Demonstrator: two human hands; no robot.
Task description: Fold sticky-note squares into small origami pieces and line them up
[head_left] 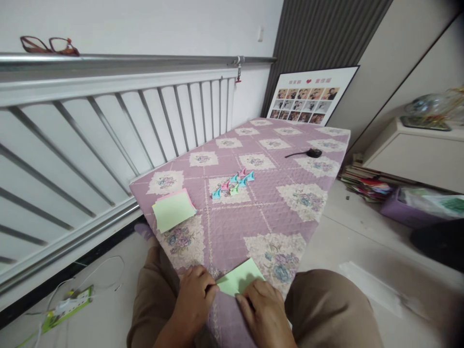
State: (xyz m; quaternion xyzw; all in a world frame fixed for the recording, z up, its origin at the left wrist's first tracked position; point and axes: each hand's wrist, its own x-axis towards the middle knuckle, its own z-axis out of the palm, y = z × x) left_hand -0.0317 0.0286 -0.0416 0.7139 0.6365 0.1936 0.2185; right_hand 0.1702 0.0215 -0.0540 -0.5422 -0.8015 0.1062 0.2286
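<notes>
Hidden under the right hand (266,309): lower right part of the green sheet (241,276). Covered by the fingers of the left hand (195,292): possibly the tip of the left corner; extent not discernible. Cut off at the bottom of the view: both wrists and the near end of the table (232,222). Too small to read: print on the photo board (308,96).

Located at the near end of the table, between the knees: green sheet, upper corner pointing away. Bounded on the left by the radiator (152,116), close to the table edge. Open cloth beyond the sheet, up to the colored clips (234,183); paper stack (174,211) near the left edge, black long-handled item (313,152) toward the far right.

Pale green, plain on the visible face, apparently flat, with straight edges and shadow from the right hand.

Left hand: partly curled, at the left corner; pinch not confirmable. Right hand: palm down, partly curled, thumb on the sheet; grip underneath not visible.
</notes>
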